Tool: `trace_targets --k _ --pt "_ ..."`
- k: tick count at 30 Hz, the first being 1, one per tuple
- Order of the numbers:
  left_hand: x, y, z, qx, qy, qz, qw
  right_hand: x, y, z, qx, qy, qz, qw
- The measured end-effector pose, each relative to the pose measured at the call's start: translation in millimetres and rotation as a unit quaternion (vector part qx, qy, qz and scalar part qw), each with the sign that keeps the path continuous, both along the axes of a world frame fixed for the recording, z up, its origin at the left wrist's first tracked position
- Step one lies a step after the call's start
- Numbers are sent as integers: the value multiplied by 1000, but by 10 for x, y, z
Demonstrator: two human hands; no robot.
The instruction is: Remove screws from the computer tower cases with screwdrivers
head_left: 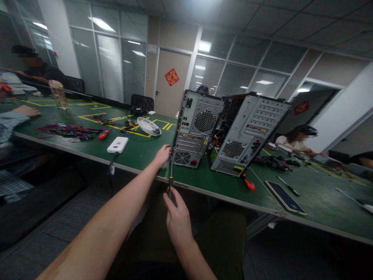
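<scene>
A grey metal computer case (189,128) stands upright near the table's front edge, its rear panel with fan grille and ports facing me. At its lower left edge my left hand (163,155) is closed, fingers curled against the side of the case; part of the fingertips is hidden. Below it, my right hand (178,214) grips the dark handle of a screwdriver (170,182). Its thin shaft points up to the bottom left corner of the case, between the case and my left hand. Where exactly the tip sits is too small to tell.
A second computer case (233,146) stands just right, a red-handled screwdriver (248,182) beside it. A phone (285,197) lies farther right. To the left are a white power bank (117,145), coloured wires (70,132) and a white oval dish (149,126). Other people sit around the table.
</scene>
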State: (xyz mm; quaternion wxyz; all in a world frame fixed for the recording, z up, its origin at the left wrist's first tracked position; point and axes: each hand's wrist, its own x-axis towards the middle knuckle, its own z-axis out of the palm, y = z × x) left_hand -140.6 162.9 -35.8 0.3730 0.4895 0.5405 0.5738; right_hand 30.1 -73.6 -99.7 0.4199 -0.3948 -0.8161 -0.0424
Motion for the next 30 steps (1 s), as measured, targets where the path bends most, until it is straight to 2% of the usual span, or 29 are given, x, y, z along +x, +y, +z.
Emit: trace_targets --k 23,30 --pt "6 -8 8 -6 1 5 1000 -2 0 -7 -3 4 10 1000" --pt "4 -19 15 -3 -10 0 1000 7 -13 54 -12 31 10 999"
